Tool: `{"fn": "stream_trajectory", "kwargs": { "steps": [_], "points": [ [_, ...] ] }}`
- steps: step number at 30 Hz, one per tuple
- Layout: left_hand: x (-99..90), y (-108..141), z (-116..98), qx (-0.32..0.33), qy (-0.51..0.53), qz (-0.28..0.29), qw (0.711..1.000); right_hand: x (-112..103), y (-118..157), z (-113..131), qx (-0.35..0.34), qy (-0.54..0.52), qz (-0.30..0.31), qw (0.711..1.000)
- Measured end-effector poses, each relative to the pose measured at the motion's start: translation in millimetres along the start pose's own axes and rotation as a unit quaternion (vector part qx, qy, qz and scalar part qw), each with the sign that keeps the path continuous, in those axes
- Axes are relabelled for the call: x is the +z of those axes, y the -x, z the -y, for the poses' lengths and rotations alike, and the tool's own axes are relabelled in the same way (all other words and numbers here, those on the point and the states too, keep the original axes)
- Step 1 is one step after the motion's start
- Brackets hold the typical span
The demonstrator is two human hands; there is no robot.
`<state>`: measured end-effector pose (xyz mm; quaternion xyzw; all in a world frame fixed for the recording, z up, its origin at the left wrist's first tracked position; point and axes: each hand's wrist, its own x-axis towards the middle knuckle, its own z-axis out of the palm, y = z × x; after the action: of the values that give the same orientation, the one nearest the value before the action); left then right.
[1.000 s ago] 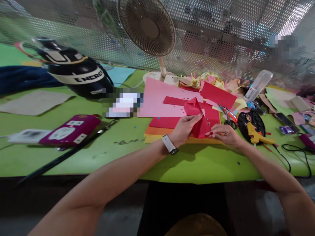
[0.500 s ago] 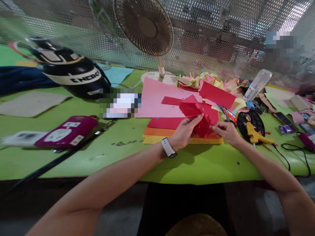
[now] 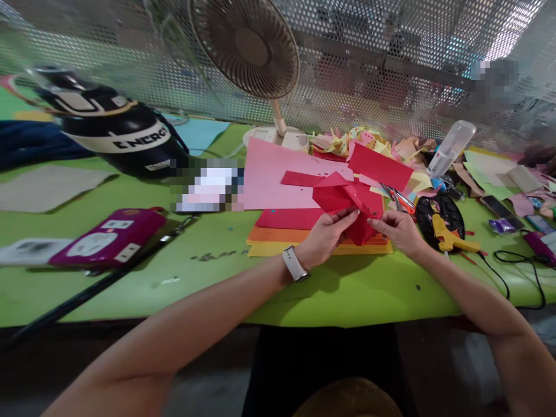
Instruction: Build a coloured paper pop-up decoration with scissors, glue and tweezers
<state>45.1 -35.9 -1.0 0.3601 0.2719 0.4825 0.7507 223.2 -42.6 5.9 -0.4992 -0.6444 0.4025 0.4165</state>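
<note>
A folded piece of red paper [image 3: 332, 194] is held up between both hands, over a stack of coloured sheets. My left hand [image 3: 332, 231], with a watch at the wrist, pinches its lower left part between thumb and fingers. On the other side, my right hand [image 3: 397, 231] is closed with thumb and fingertips at the paper's right edge. Beneath lie red, orange and yellow sheets [image 3: 286, 234]. Behind the folded piece are a large pink sheet [image 3: 269, 179], a red strip [image 3: 297, 178] and a red rectangle [image 3: 380, 167]. Scissors [image 3: 397, 200] lie just beyond my right hand.
A yellow glue gun [image 3: 449, 236] rests on a black tray [image 3: 434, 208] at the right, its cord trailing forward. Paper scraps [image 3: 365, 142] and a clear bottle [image 3: 452, 149] are behind. Leftward are a fan [image 3: 254, 49], a phone [image 3: 208, 188], a purple power strip [image 3: 108, 240] and a black flask [image 3: 117, 133].
The view has shifted slightly. My right fingers have moved a little at the red paper's edge, and its folds sit at a slightly different angle. Both hands still hold it.
</note>
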Motion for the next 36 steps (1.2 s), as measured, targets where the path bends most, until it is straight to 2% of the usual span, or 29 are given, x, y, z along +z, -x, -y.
{"fn": "stream_trajectory", "kwargs": {
  "steps": [10,16,36],
  "points": [
    [0.0,1.8,1.8,0.012,-0.032,0.016,0.999,-3.5,-1.1,-2.3,0.017,-0.03,0.046,0.998],
    [-0.6,-0.7,7.0,0.067,-0.087,-0.019,0.994,-0.1,0.7,-1.8,0.013,-0.004,0.057,0.998],
    [-3.5,-4.2,9.0,0.03,-0.052,-0.005,0.998,1.7,4.6,3.0,-0.003,0.005,0.045,0.999]
  ]
}}
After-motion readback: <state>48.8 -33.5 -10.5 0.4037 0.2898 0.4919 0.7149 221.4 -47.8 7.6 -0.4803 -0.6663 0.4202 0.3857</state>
